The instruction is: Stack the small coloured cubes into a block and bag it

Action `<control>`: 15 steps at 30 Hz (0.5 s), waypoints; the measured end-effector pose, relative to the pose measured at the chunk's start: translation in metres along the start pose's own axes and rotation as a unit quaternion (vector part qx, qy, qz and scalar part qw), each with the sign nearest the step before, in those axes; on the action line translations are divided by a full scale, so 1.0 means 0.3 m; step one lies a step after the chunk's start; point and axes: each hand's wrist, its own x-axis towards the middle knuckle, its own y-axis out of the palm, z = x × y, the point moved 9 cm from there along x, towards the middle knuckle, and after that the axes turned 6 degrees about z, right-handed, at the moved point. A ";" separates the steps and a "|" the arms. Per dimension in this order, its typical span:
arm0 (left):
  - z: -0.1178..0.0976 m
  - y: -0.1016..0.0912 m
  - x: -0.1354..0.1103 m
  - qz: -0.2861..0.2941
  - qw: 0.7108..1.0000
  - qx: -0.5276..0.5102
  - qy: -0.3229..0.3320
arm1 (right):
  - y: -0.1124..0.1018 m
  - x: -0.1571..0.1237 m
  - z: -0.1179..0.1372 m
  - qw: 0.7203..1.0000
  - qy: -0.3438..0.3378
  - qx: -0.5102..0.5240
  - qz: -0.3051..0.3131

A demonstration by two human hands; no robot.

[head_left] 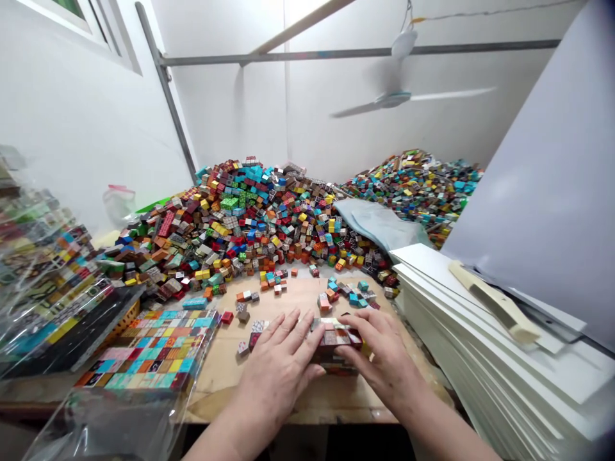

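A block of small colourful cubes [332, 337], set tightly side by side, lies on the wooden board [216, 384] in front of me. My left hand [283, 355] lies across its left part, fingers stretched out and touching the top. At the right end, my right hand [384, 352] holds the block between thumb and fingers. Part of the block is hidden under both hands. Loose cubes [243, 314] sit just beyond my left hand, and more loose cubes [355, 294] lie behind the block.
A large heap of mixed cubes [250, 218] rises at the back, with another pile [413, 186] behind a pale blue sheet [379, 221]. On the left lies a plastic-wrapped slab of cubes [154, 349]. White boards [461, 333] with a cream-handled tool [494, 301] stand right. A fan [394, 99] hangs above.
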 end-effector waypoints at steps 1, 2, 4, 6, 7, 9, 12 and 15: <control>-0.001 -0.001 -0.001 0.002 1.000 -0.001 0.000 | -0.012 -0.008 -0.006 1.000 0.000 -0.011 -0.013; -0.004 -0.002 -0.001 0.005 1.000 0.002 0.004 | -0.023 -0.018 -0.012 1.000 0.003 -0.020 -0.024; -0.013 -0.004 0.000 0.012 1.000 0.012 0.016 | -0.040 -0.038 -0.023 0.999 0.016 -0.027 -0.031; -0.018 -0.003 0.002 0.019 0.999 0.023 0.025 | -0.046 -0.055 -0.028 0.999 0.029 -0.015 -0.019; -0.019 -0.003 0.003 0.019 0.999 0.026 0.027 | -0.045 -0.063 -0.029 0.999 0.033 -0.005 -0.004; -0.018 -0.004 0.003 0.015 0.999 0.029 0.028 | -0.048 -0.079 -0.038 0.999 0.045 0.017 0.017; -0.016 -0.005 -0.001 0.005 0.999 0.029 0.029 | -0.081 -0.111 -0.109 0.993 0.108 0.036 0.009; -0.018 -0.004 -0.005 -0.004 0.999 0.038 0.033 | -0.081 -0.152 -0.232 0.980 0.192 0.049 0.012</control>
